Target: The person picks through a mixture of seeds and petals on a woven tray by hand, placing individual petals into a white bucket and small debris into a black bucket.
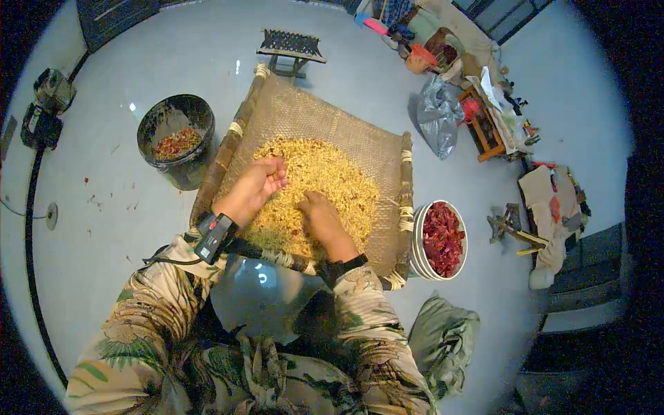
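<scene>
A pile of small yellow seeds (346, 181) with dark red flecks lies on a woven tray (332, 121) framed with bound wooden poles. Over the pile's left side is my left hand (259, 183), palm turned partly up, its fingers curled together; anything inside them is too small to make out. My right hand (324, 220) is lower and to the right, knuckles up, touching the seeds. Its fingers bend down toward the pile and their tips are mostly hidden.
A black bucket (176, 142) holding red and yellow bits stands left of the tray. Right of it are stacked white buckets (416, 252) with dried red chili pieces (443, 238). A small stool (290, 45) stands beyond; a green sack (446, 339) lies at lower right.
</scene>
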The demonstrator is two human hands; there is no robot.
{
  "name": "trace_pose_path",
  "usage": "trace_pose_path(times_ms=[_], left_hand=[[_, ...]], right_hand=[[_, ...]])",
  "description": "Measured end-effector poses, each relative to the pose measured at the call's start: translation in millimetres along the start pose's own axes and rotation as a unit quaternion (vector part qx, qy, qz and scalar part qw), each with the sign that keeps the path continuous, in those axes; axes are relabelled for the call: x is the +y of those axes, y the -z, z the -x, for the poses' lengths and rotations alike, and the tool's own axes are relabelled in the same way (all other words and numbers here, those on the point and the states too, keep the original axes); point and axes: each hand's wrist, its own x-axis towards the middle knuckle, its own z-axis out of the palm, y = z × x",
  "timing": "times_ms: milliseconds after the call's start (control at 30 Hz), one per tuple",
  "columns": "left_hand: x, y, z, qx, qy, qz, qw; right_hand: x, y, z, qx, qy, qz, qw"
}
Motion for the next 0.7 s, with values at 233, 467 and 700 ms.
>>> trace_pose_path(times_ms=[233, 467, 700], left_hand=[[6, -2, 5, 0.031, -0.012, 0.021, 0.999], [-4, 14, -4, -0.034, -0.018, 0.004, 0.999], [-5, 3, 5, -0.002, -0.064, -0.051, 0.997]], right_hand=[[15, 10, 10, -0.013, -0.055, -0.013, 0.998], [17, 34, 20, -0.127, -0.191, -0.032, 0.973], [4, 15, 8, -0.142, -0.185, 0.035, 0.972]])
